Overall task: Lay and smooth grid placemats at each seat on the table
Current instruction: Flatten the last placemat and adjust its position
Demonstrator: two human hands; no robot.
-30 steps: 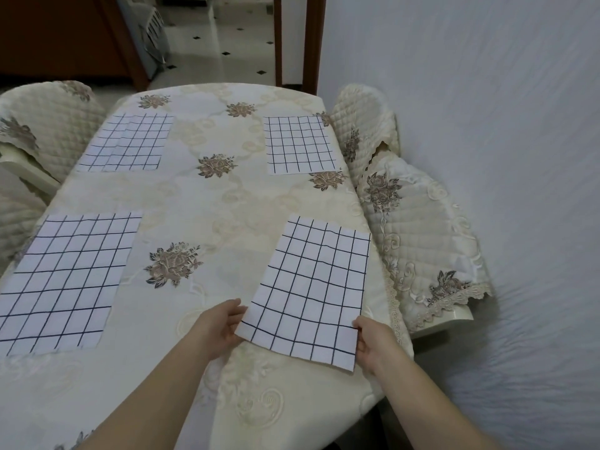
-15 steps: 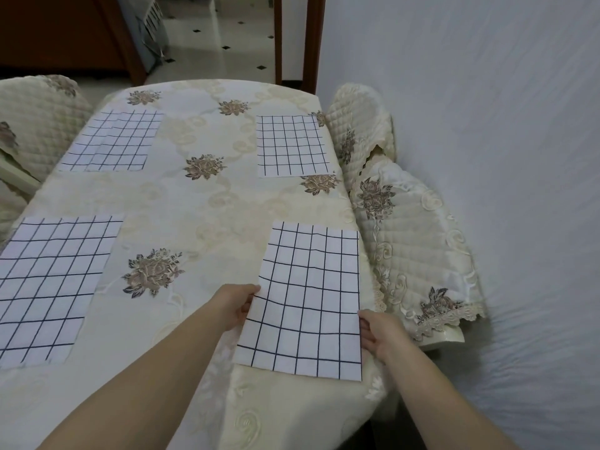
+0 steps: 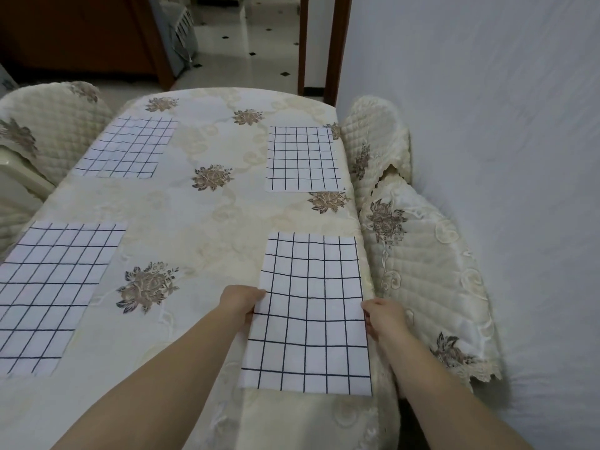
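Observation:
Four white placemats with dark grid lines lie on the table [image 3: 201, 228], which has a cream floral cloth. The near right placemat [image 3: 311, 316] lies straight along the table's right edge. My left hand [image 3: 240, 302] pinches its left edge about halfway up. On the opposite side, my right hand [image 3: 384, 316] pinches the right edge at the table's rim. The near left placemat [image 3: 48, 287], the far left placemat [image 3: 130, 147] and the far right placemat [image 3: 302, 157] lie flat and untouched.
Two chairs with quilted cream covers, the near right chair [image 3: 422, 271] and the far right chair [image 3: 373, 134], stand between the table and the white wall [image 3: 487, 125]. Another covered chair [image 3: 48, 125] is at the far left. A tiled floor and doorway lie beyond the table.
The near right placemat has turned from a slant to square with the table edge. Both hands have shifted from its near corners to the middle of its side edges.

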